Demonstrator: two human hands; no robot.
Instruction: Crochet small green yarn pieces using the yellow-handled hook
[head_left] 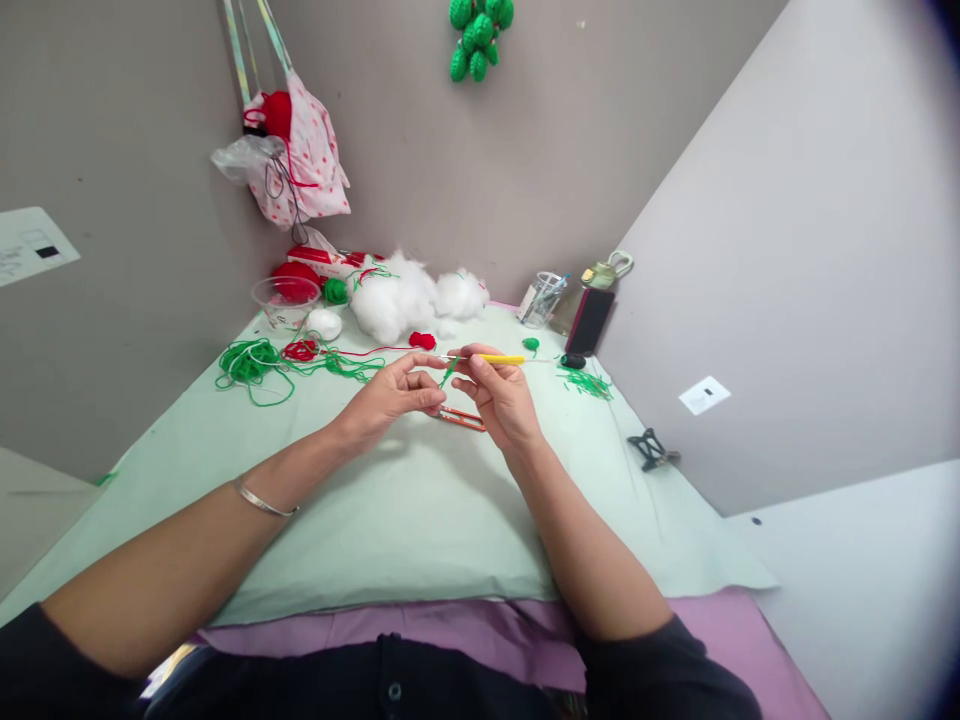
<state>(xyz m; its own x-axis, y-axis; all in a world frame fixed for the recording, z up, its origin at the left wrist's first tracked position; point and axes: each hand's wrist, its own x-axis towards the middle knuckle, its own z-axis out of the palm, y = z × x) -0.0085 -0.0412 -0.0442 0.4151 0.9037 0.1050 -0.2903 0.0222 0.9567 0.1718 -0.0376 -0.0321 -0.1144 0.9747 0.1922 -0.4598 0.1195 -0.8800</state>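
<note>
Over the middle of the cloth-covered table, my right hand (pixel 504 395) grips a crochet hook (pixel 501 359) by its yellow handle, the thin metal tip pointing left. My left hand (pixel 401 388) pinches a small piece of green yarn (pixel 450 372) between thumb and fingers, close to the hook's tip. Whether the yarn is looped on the hook is too small to tell. Below and between the hands lie orange thread snips (pixel 463 418), partly covered by the fingers. A red crocheted piece (pixel 422 341) rests just behind my left hand.
Tangled green yarn (pixel 255 365) lies at the left, near a clear bowl (pixel 285 310). White stuffing (pixel 397 295) is heaped at the back. A glass (pixel 541 302), a phone (pixel 590 322) and green yarn scraps (pixel 586 383) are at right, with a black stand (pixel 652 449) nearer.
</note>
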